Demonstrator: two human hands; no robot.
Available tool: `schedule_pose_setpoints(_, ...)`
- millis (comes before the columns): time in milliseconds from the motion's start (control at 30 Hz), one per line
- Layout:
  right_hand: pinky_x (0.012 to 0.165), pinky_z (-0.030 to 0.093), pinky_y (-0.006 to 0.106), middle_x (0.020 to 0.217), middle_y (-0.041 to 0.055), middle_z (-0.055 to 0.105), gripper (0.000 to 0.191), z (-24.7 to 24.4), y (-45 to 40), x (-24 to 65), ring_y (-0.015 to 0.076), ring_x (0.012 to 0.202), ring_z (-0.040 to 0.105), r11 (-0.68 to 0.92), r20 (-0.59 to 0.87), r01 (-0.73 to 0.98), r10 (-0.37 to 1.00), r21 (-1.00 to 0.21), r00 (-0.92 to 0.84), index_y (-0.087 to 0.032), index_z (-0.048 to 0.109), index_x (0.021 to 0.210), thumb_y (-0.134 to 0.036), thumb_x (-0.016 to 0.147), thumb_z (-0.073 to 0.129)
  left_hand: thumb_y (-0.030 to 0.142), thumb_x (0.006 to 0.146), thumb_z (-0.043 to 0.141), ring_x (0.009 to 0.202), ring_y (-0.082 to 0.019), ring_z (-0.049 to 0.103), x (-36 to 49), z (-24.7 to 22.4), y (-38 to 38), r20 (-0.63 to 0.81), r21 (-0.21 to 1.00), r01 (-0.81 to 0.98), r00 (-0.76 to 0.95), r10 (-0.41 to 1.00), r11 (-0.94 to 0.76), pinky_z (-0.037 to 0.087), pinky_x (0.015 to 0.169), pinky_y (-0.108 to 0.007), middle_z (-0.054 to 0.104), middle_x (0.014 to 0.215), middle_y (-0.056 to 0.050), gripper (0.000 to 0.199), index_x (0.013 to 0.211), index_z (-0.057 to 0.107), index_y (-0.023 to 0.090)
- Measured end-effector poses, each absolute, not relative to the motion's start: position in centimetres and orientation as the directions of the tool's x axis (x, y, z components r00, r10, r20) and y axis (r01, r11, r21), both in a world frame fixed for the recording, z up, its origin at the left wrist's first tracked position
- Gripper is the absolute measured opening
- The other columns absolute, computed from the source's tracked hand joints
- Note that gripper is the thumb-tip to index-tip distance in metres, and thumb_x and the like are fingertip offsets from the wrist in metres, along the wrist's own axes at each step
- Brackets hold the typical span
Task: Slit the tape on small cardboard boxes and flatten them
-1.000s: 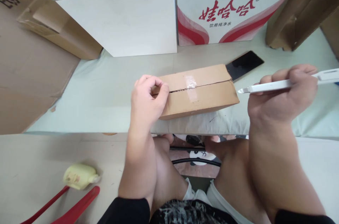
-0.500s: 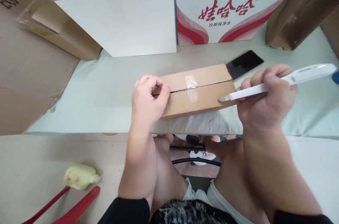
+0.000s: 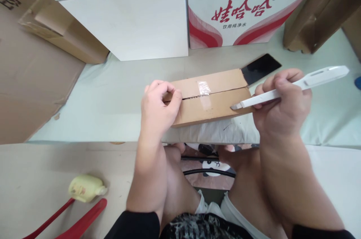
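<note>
Near front edge of desk [image 3: 107,103], box [image 3: 221,101] sits taped; left hand [image 3: 160,101] curled on its left end, grip unclear; right hand [image 3: 284,103] closed round cutter [image 3: 318,78], blade [image 3: 236,106] over right end.

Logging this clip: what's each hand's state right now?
Left hand: closed, holding the cardboard box at one end.
Right hand: closed, holding the white utility knife.

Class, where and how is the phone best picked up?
Grip the phone by its long edges near the far right end, probably from above right: it lies flat, and the box hides its near left end.
</note>
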State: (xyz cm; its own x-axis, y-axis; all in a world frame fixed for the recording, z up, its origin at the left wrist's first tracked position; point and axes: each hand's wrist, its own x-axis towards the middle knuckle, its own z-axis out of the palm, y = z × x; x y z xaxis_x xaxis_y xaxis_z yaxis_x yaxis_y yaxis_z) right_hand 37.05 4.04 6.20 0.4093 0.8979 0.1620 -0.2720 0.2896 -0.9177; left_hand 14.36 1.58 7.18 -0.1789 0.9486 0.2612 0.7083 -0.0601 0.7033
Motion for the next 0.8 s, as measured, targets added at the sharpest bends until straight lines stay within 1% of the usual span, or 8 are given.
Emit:
schedule_pose_setpoints(233, 0.030, 0.023, 0.020, 0.046, -0.0100, 0.039, 0.012, 6.0, 4.2, 36.9, 0.0065, 0.034, 0.033, 0.300, 0.180, -0.251, 0.895, -0.921, 0.408, -0.024, 0.050, 0.062, -0.024, 0.062, 0.062, 0.023, 0.087, 0.061, 0.084, -0.021, 0.054, 14.5, 7.2, 1.6, 0.262, 0.704, 0.708, -0.177, 0.949, -0.062, 0.044, 0.079, -0.037, 0.062, 0.083, -0.002, 0.018, 0.070, 0.055, 0.023)
schedule_pose_setpoints(333, 0.031, 0.026, 0.021, 0.047, -0.0095, 0.045, 0.011, 5.9, 4.1, 36.9, 0.0073, 0.035, 0.036, 0.297, 0.184, -0.245, 0.899, -0.923, 0.397, -0.024, 0.053, 0.064, -0.025, 0.065, 0.064, 0.023, 0.087, 0.060, 0.084, -0.021, 0.055, 14.5, 7.2, 1.6, 0.259, 0.703, 0.709, -0.183, 0.948, -0.055, 0.044, 0.079, -0.037, 0.063, 0.083, -0.002, 0.017, 0.070, 0.056, 0.023)
schedule_pose_setpoints(400, 0.032, 0.028, 0.022, 0.049, -0.0086, 0.050, 0.013, 5.8, 3.9, 37.0, 0.0078, 0.037, 0.039, 0.317, 0.218, -0.233, 0.904, -0.920, 0.367, -0.023, 0.056, 0.068, -0.026, 0.070, 0.068, 0.023, 0.086, 0.060, 0.084, -0.021, 0.055, 14.4, 7.3, 1.6, 0.255, 0.702, 0.711, -0.185, 0.949, -0.050, 0.044, 0.079, -0.037, 0.063, 0.083, -0.002, 0.017, 0.070, 0.056, 0.023)
schedule_pose_setpoints(467, 0.034, 0.030, 0.022, 0.051, -0.0077, 0.053, 0.018, 5.7, 3.6, 37.1, 0.0082, 0.039, 0.042, 0.338, 0.257, -0.213, 0.907, -0.917, 0.335, -0.023, 0.057, 0.071, -0.031, 0.074, 0.074, 0.023, 0.086, 0.060, 0.084, -0.021, 0.054, 14.4, 7.3, 1.6, 0.254, 0.700, 0.713, -0.181, 0.950, -0.051, 0.044, 0.080, -0.037, 0.063, 0.083, -0.002, 0.017, 0.070, 0.056, 0.023)
schedule_pose_setpoints(567, 0.037, 0.030, 0.022, 0.058, -0.0063, 0.058, 0.028, 5.4, 3.3, 37.3, 0.0079, 0.042, 0.044, 0.350, 0.291, -0.173, 0.910, -0.920, 0.294, -0.023, 0.060, 0.076, -0.041, 0.076, 0.082, 0.023, 0.086, 0.060, 0.084, -0.021, 0.054, 14.4, 7.2, 1.6, 0.260, 0.700, 0.712, -0.175, 0.950, -0.060, 0.044, 0.080, -0.037, 0.062, 0.083, -0.003, 0.017, 0.070, 0.056, 0.023)
schedule_pose_setpoints(667, 0.040, 0.030, 0.023, 0.062, -0.0056, 0.059, 0.034, 5.2, 3.1, 37.5, 0.0077, 0.045, 0.045, 0.340, 0.303, -0.121, 0.920, -0.933, 0.249, -0.022, 0.063, 0.078, -0.049, 0.077, 0.083, 0.024, 0.086, 0.060, 0.083, -0.021, 0.054, 14.4, 7.2, 1.6, 0.260, 0.700, 0.711, -0.175, 0.950, -0.060, 0.044, 0.079, -0.037, 0.062, 0.082, -0.003, 0.017, 0.069, 0.055, 0.023)
schedule_pose_setpoints(800, 0.044, 0.032, 0.025, 0.063, -0.0056, 0.060, 0.035, 4.9, 3.0, 37.8, 0.0089, 0.049, 0.047, 0.313, 0.293, -0.057, 0.929, -0.948, 0.227, -0.023, 0.065, 0.079, -0.052, 0.076, 0.084, 0.023, 0.086, 0.060, 0.083, -0.021, 0.054, 14.4, 7.2, 1.6, 0.264, 0.695, 0.717, -0.177, 0.948, -0.059, 0.045, 0.079, -0.037, 0.062, 0.082, -0.002, 0.018, 0.069, 0.055, 0.023)
